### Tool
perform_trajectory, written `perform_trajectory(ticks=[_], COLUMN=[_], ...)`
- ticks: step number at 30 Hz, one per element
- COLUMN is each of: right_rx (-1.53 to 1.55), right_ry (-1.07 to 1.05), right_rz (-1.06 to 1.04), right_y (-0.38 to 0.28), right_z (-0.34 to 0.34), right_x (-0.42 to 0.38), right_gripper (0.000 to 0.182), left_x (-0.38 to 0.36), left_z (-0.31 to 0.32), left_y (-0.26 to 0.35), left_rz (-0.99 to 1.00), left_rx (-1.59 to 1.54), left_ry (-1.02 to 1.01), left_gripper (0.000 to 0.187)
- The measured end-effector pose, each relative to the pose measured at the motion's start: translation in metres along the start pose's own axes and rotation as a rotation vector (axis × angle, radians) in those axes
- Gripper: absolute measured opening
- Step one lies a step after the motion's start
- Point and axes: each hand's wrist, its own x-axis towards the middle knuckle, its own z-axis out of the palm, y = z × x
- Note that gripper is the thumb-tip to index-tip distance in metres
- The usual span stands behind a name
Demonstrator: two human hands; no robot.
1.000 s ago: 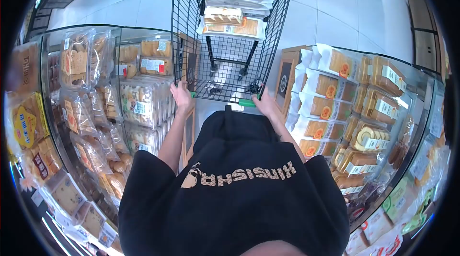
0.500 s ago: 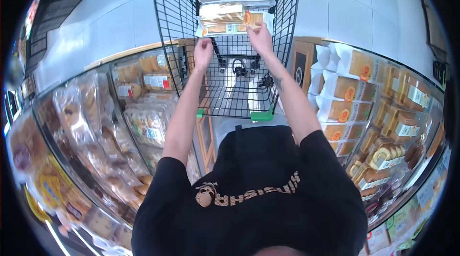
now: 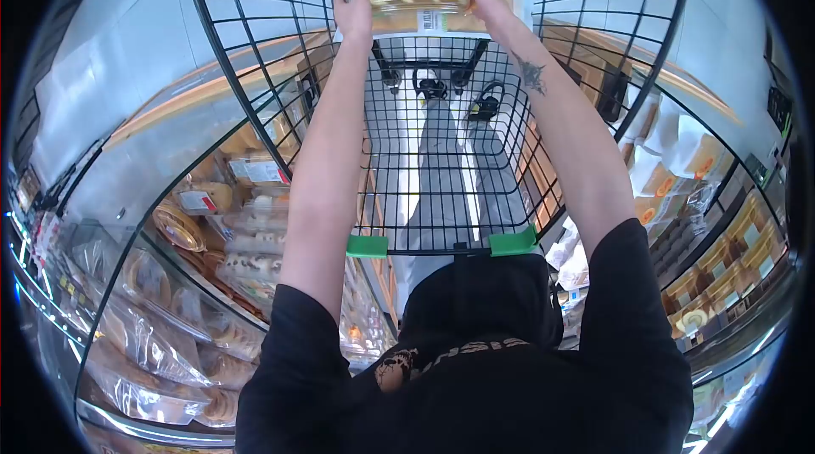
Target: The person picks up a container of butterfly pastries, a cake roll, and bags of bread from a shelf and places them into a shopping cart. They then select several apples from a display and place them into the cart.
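Observation:
A clear plastic box of striped pastries [image 3: 412, 0], wrapped with a pale label band, lies at the far end of the black wire shopping cart [image 3: 424, 199]. My left hand [image 3: 355, 11] grips its left end, thumb up against the band. At the opposite end, my right hand [image 3: 492, 8] has its thumb on the band's right end, its other fingers partly hidden. Under the box and partly covered by it is a white-edged bread packet [image 3: 433, 23]. More white packaging shows behind, cut off by the top of the view.
Shelves of bagged pastries [image 3: 161, 352] stand on the left. White bread packets [image 3: 671, 165] and boxed cakes [image 3: 722, 267] fill the right side. Green corner pieces [image 3: 368, 246] mark the cart's near edge. Cart wheels [image 3: 431, 84] show through the mesh.
My view has moved closer to the cart's far end. Both hands have reached forward and closed on the ends of the pastry box, which they were below or beside before.

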Motion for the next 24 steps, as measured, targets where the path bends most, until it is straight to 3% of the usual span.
perform_trajectory(ticks=[3, 9, 11, 14, 16, 17, 19, 21, 23, 24], right_rx=[0.000, 0.160, 0.117, 0.151, 0.203, 0.255, 0.344, 0.207, 0.355, 0.425], right_ry=[-0.012, -0.108, -0.143, -0.107, -0.139, -0.180, -0.219, -0.139, -0.101, -0.071], right_rz=[0.033, 0.062, 0.050, 0.202, 0.187, 0.179, 0.190, 0.152, 0.260, 0.306], right_y=[-0.007, 0.009, 0.000, -0.010, -0.006, -0.005, -0.003, 0.006, 0.017, 0.022], right_z=[0.009, 0.007, 0.001, -0.003, -0.011, -0.014, -0.013, -0.005, 0.000, 0.005], right_x=[0.004, 0.006, -0.026, -0.078, -0.105, -0.118, -0.142, -0.161, -0.176, -0.190], right_gripper=[0.082, 0.081, 0.082, 0.078, 0.076, 0.075, 0.073, 0.077, 0.096, 0.094], left_x=[0.001, -0.031, -0.069, -0.115, -0.149, -0.163, -0.196, -0.214, -0.231, -0.240], left_z=[-0.002, -0.014, -0.029, -0.050, -0.063, -0.064, -0.072, -0.076, -0.084, -0.089], left_y=[0.002, 0.024, 0.046, 0.058, 0.052, 0.043, 0.050, 0.048, 0.045, 0.044], left_rz=[-0.042, -0.036, -0.061, -0.108, 0.118, 0.243, 0.227, 0.254, 0.282, 0.294], left_rx=[-0.053, 0.086, 0.135, 0.147, 0.274, 0.293, 0.370, 0.375, 0.382, 0.370], left_ry=[-0.039, 0.072, 0.108, 0.106, -0.006, 0.047, 0.028, 0.034, 0.043, 0.034], left_gripper=[0.083, 0.091, 0.091, 0.092, 0.090, 0.086, 0.081, 0.079, 0.077, 0.076])
